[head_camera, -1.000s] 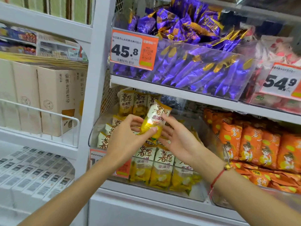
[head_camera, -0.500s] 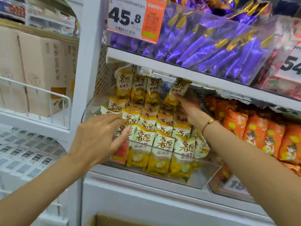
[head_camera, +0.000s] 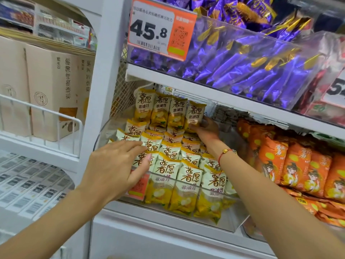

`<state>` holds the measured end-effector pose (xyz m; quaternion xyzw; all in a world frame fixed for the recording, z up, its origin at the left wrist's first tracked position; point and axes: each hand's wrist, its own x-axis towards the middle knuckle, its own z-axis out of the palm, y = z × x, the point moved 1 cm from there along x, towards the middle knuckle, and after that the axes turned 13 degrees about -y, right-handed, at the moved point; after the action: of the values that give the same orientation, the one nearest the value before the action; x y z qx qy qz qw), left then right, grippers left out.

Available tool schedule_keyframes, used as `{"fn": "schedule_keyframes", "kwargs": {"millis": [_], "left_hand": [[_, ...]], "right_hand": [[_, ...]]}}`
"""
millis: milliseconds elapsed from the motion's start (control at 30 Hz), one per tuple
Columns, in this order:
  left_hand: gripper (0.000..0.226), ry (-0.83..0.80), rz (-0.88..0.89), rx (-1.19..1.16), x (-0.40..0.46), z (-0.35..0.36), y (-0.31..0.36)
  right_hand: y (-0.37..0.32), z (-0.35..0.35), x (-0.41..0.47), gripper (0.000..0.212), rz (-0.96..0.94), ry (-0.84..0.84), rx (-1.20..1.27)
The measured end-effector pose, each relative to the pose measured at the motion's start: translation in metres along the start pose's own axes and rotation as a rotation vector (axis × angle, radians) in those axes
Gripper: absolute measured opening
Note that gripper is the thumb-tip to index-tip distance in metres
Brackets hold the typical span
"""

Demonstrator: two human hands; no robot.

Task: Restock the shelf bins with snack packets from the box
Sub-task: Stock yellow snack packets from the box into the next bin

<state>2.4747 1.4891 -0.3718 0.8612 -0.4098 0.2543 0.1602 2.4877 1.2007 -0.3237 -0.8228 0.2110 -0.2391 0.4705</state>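
We see a white shelf [head_camera: 186, 83] carrying a clear bin [head_camera: 240, 219] filled with yellow snack packets [head_camera: 188, 182]. Beside it, on the same level, stand orange packets [head_camera: 296, 165]. The upper shelf holds a bin of purple packets [head_camera: 252, 66].

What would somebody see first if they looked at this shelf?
Probably the clear bin packed with yellow snack packets in the middle, where the right hand holds one packet at the back row. The left hand rests on the front packets, and shiny purple packets fill the bin above.
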Motion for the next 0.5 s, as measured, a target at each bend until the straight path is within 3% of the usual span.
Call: {"fn": "schedule_keyframes", "kwargs": {"millis": [233, 500], "left_hand": [[0.049, -0.008, 0.004, -0.005, 0.001, -0.001, 0.001], [0.047, -0.031, 0.010, 0.002, 0.000, -0.004, 0.001]], "right_hand": [[-0.003, 0.002, 0.000, 0.050, 0.017, -0.017, -0.153], [-0.018, -0.011, -0.026, 0.066, 0.034, -0.138, -0.114]]}}
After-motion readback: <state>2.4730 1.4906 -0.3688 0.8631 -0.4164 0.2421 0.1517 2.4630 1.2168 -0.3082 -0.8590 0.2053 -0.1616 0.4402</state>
